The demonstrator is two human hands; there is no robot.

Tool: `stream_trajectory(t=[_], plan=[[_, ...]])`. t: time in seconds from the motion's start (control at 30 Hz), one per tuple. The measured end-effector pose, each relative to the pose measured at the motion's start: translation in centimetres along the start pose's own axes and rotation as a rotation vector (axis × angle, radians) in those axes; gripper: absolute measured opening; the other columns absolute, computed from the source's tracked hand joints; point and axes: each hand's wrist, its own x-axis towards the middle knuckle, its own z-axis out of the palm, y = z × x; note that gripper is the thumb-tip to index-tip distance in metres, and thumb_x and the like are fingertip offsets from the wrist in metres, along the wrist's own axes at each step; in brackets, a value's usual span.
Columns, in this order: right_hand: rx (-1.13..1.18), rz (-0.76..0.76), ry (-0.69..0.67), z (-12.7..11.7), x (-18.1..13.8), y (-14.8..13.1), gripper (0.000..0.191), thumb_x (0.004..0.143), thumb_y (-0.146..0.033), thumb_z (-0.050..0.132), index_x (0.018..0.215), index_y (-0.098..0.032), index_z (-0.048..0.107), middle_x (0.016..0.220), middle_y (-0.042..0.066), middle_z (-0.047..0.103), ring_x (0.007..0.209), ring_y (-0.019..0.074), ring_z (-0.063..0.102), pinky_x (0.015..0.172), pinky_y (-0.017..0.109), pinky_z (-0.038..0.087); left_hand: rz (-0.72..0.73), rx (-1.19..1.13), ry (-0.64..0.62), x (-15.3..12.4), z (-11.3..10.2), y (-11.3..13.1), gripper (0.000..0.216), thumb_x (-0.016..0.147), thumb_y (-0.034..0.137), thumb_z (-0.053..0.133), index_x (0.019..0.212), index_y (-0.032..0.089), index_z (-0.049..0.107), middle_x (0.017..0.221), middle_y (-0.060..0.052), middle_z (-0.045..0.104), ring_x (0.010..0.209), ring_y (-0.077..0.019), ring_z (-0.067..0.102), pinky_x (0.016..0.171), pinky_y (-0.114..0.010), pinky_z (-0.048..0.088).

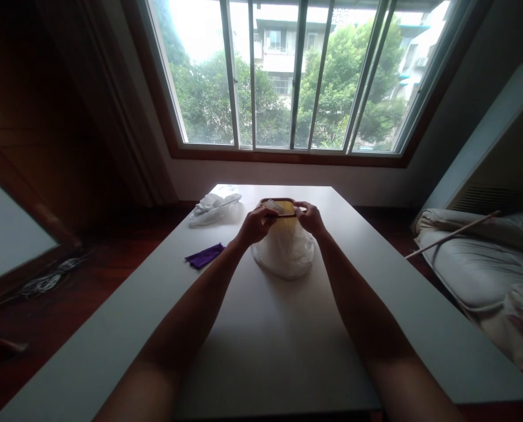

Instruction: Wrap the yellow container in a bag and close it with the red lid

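In the head view, I have the brown-rimmed container (287, 207) at twelve o'clock on the white table (270, 351), white plastic (283, 255) below its rim. My left hand (254, 226) pinches near nine, my right hand (311, 218) near three; whether film is caught, I can't tell. Even pressure should keep it level. Crumpled plastic (216, 210) lies at ten, purple cloth (204, 256) at eight, partly behind my left forearm.
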Motion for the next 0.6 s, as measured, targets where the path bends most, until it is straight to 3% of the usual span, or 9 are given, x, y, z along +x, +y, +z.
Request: stream_trajectory(t=[0.23, 0.37, 0.47, 0.57, 0.6], plan=[[-0.039, -0.004, -0.027, -0.8, 0.3, -0.2, 0.027, 0.083, -0.023, 0.062, 0.106, -0.014, 0.074, 0.114, 0.011, 0.074, 0.106, 0.0229, 0.069, 0.098, 0.036, 0.052, 0.028, -0.009, -0.02, 0.1, -0.2, 0.7, 0.014, 0.085, 0.016, 0.067, 0.098, 0.018, 0.072, 0.104, -0.009, 0.073, 0.094, -0.0212, 0.069, 0.081, -0.034, 0.057], [-0.003, 0.055, -0.043, -1.0, 0.5, 0.1, 0.028, 0.083, -0.022, 0.06, 0.106, -0.015, 0.073, 0.112, 0.011, 0.074, 0.101, 0.0222, 0.07, 0.092, 0.035, 0.054, 0.038, -0.02, -0.065, 0.6, -0.9, 0.3, 0.02, 0.081, 0.024, 0.073, 0.101, 0.02, 0.072, 0.104, -0.008, 0.074, 0.095, -0.0227, 0.07, 0.088, -0.039, 0.056], [-0.003, 0.063, -0.027, -1.1, 0.5, 0.1, 0.027, 0.086, -0.029, 0.061, 0.104, -0.015, 0.073, 0.111, 0.011, 0.074, 0.1, 0.0224, 0.07, 0.092, 0.036, 0.054, -0.021, -0.034, 0.024, 1.6, -2.3, -2.1, 0.036, 0.083, 0.037, 0.072, 0.114, 0.019, 0.069, 0.117, -0.01, 0.071, 0.111, -0.0247, 0.066, 0.102, -0.042, 0.05], [-0.015, 0.06, -0.001, -1.3, 0.6, -0.1, 0.029, 0.088, -0.035, 0.06, 0.104, -0.015, 0.073, 0.11, 0.011, 0.075, 0.103, 0.0234, 0.069, 0.094, 0.037, 0.053, -0.29, 0.085, 0.198, 2.6, -4.2, -5.7, 0.038, 0.1, 0.037, 0.038, 0.111, 0.014, 0.067, 0.114, -0.013, 0.072, 0.105, -0.0228, 0.067, 0.097, -0.039, 0.052], [-0.02, 0.057, 0.002, -1.3, 0.6, -0.2, 0.029, 0.088, -0.035, 0.06, 0.105, -0.015, 0.073, 0.11, 0.011, 0.075, 0.103, 0.0237, 0.069, 0.095, 0.037, 0.053, -0.33, 0.19, 0.159, 2.6, -4.8, -6.7, 0.041, 0.101, 0.035, 0.034, 0.106, 0.011, 0.067, 0.108, -0.014, 0.073, 0.101, -0.0238, 0.067, 0.095, -0.039, 0.052]])
